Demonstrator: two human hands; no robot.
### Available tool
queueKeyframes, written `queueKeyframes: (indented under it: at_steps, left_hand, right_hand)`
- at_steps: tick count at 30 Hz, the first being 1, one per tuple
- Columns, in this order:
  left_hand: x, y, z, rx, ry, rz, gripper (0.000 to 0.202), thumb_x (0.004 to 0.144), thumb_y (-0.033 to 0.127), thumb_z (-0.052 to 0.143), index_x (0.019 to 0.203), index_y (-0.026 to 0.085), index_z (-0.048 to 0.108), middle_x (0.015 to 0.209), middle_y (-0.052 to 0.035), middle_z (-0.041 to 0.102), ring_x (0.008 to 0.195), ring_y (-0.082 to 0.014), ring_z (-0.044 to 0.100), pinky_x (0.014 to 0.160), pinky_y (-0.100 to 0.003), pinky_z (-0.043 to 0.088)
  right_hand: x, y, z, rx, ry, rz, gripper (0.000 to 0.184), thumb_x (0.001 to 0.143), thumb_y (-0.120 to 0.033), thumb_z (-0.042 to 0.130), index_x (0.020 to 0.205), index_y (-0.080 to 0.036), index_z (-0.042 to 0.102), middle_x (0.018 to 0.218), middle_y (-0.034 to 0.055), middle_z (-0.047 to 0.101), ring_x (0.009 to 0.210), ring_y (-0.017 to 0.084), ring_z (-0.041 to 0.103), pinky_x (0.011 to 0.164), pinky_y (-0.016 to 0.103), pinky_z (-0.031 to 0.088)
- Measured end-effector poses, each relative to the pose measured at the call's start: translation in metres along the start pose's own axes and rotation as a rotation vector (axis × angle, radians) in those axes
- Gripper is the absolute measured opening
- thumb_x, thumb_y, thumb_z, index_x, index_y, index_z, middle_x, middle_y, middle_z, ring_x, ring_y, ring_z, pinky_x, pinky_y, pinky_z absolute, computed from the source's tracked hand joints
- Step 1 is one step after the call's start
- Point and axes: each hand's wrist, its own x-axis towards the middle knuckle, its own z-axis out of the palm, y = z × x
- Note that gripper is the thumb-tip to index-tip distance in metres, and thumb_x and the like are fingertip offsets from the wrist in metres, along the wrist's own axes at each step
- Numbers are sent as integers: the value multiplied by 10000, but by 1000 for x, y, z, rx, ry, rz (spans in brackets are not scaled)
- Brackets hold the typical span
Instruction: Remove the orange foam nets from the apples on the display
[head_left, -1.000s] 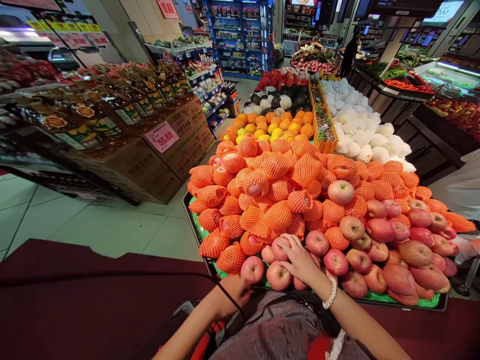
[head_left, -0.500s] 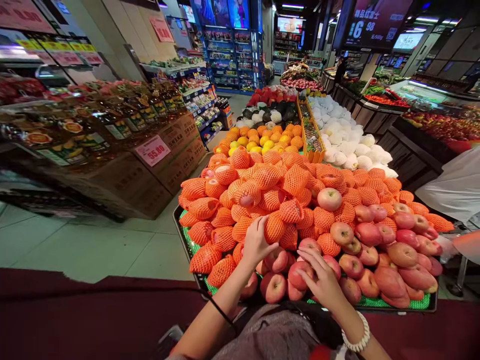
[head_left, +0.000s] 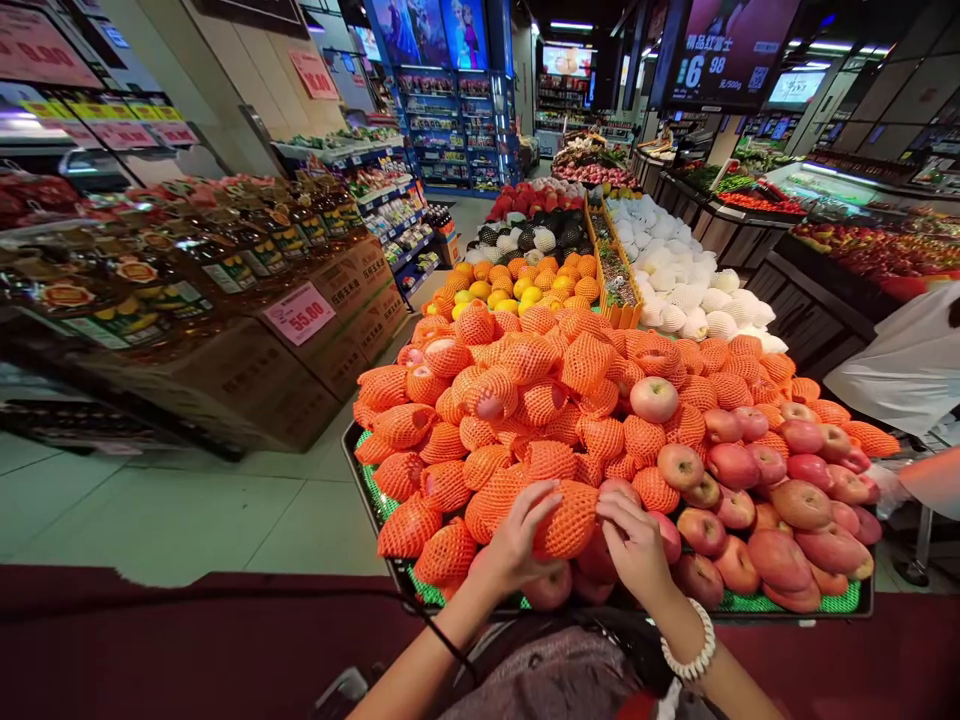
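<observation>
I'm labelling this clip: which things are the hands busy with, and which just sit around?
In hand:
left hand
right hand
orange foam net
bare apple

Around:
netted apples
oranges
white-netted fruit
price sign

I see a black-rimmed bench lined with a green mat. Piled on it are apples wrapped in orange foam nets across the left and back, with bare red apples heaped along the front right.
</observation>
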Motion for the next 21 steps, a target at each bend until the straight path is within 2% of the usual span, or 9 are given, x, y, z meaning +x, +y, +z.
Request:
queueKeyframes:
  at_steps: [3,6,9,11,13,15,17,19,21]
  left_hand:
    - [1,1,2,46,-38,56,890,813,125,765,1589,257,349,1502,-199,508,1402,-339,531,1107,-539,553]
    - [3,2,2,99,-141,72,884,833,80,706,1616,269,341,1544,-184,497,1444,-339,491,1125,-548,544]
    - [4,5,3,127,-252,111,862,866,40,656,1631,268,332,1586,-182,479,1504,-340,427,1142,-562,530]
    - [3,7,6,113,-256,159,796,918,54,636,1631,246,337,1591,-198,480,1530,-334,400,1143,-561,529]
    - [1,10,9,59,-203,206,697,979,137,644,1613,244,376,1561,-204,520,1524,-320,422,1136,-547,537]
    - [1,12,12,-40,-97,232,584,1003,241,668,1553,267,476,1492,-186,597,1472,-303,502,1116,-525,556]
    - [3,14,13,-176,36,211,422,1007,248,668,1424,275,611,1353,-147,704,1334,-269,637,1055,-465,604]
    - [8,15,10,-288,154,119,249,1012,179,642,1240,247,715,1139,-106,787,1114,-227,746,952,-391,643]
    - [14,17,5,-341,238,-32,162,1012,162,626,1089,224,754,975,-77,795,949,-201,766,863,-343,647]
  right_hand:
    - [-3,19,0,207,14,262,221,832,-244,684,1015,-233,807,1079,92,804,976,254,770,858,408,664]
    - [-7,30,0,367,-93,468,543,673,-192,766,1214,-229,756,1189,101,779,984,254,774,882,418,660]
    - [-10,30,1,316,-175,510,837,588,-101,760,1402,-255,640,1360,111,703,1124,264,734,991,443,617]
    - [-11,28,2,269,-205,466,892,571,-78,764,1429,-262,605,1438,112,653,1279,282,658,1115,463,541]
    - [-11,29,2,302,-224,430,864,581,-102,796,1407,-264,605,1452,107,641,1348,288,610,1179,462,486]
    - [-12,33,3,406,-197,444,791,612,-182,836,1366,-272,614,1412,100,662,1319,290,632,1151,451,512]
    - [-15,37,5,503,-117,491,732,632,-280,864,1323,-285,622,1395,95,667,1274,292,660,1088,442,560]
    - [-19,39,6,538,-54,515,732,624,-335,886,1304,-285,619,1407,98,653,1274,299,657,1066,441,569]
    - [-21,36,5,489,-30,469,794,573,-319,918,1302,-268,609,1409,110,643,1295,310,642,1097,447,544]
